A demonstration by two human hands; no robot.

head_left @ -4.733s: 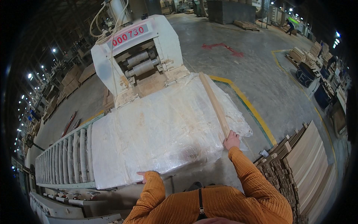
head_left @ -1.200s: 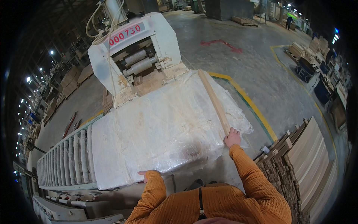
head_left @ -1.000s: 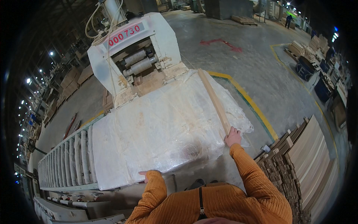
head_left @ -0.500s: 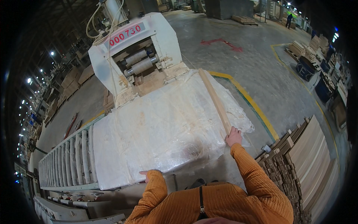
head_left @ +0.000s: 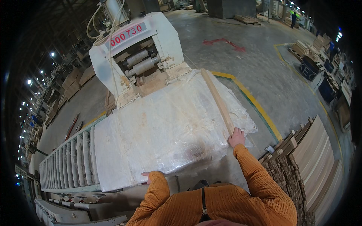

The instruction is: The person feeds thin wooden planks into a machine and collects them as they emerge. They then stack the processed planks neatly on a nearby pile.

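A long, narrow wooden strip [head_left: 217, 101] lies slantwise across the right part of a table [head_left: 151, 132] covered in wrinkled clear plastic. My right hand [head_left: 236, 138] is closed round the strip's near end, at the table's right side. At the front edge of the plastic, my left hand [head_left: 147, 176] rests with a finger stretched out to the left. Most of that hand is hidden by the orange sleeve, and no strip is in it. Beyond the table stands a pale machine [head_left: 166, 41] with two metal rollers [head_left: 143, 66] in its opening.
To the left a roller conveyor [head_left: 68, 162] adjoins the table. Stacked wooden strips [head_left: 286, 177] and wide boards [head_left: 316, 150] stand close on my right. Yellow floor lines [head_left: 260, 109] run past the table. Far off at the right is a person [head_left: 293, 20], with dark blue drums [head_left: 309, 69] nearer.
My hands, the strip and the machine stay where they were. Only the distant person's posture differs slightly.
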